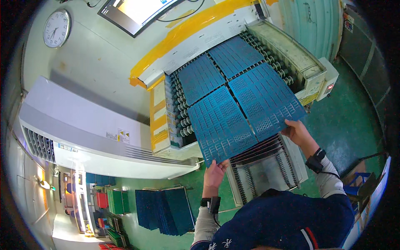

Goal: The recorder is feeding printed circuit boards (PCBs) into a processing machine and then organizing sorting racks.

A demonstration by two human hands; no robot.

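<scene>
Blue circuit board panels with cut-out patterns lie in two columns on a roller conveyor [182,109]. My left hand [214,174] is closed on the front edge of the near-left panel [218,121], its thumb on top. At the outer front corner of the near-right panel [266,98], my right hand [296,132] pinches the edge. Both near panels reach out past the rollers toward me. Behind them, a far-left panel [201,79] and a far-right panel [235,54] rest flat on the rollers, close to the machine's opening.
Just below the panels stands a slotted metal rack [264,171], in front of my body. A large white air conditioner [96,129] is on the left. Dark blue panels [164,210] stand in a rack on the green floor. The conveyor's right side housing [291,50] rises beside the rollers.
</scene>
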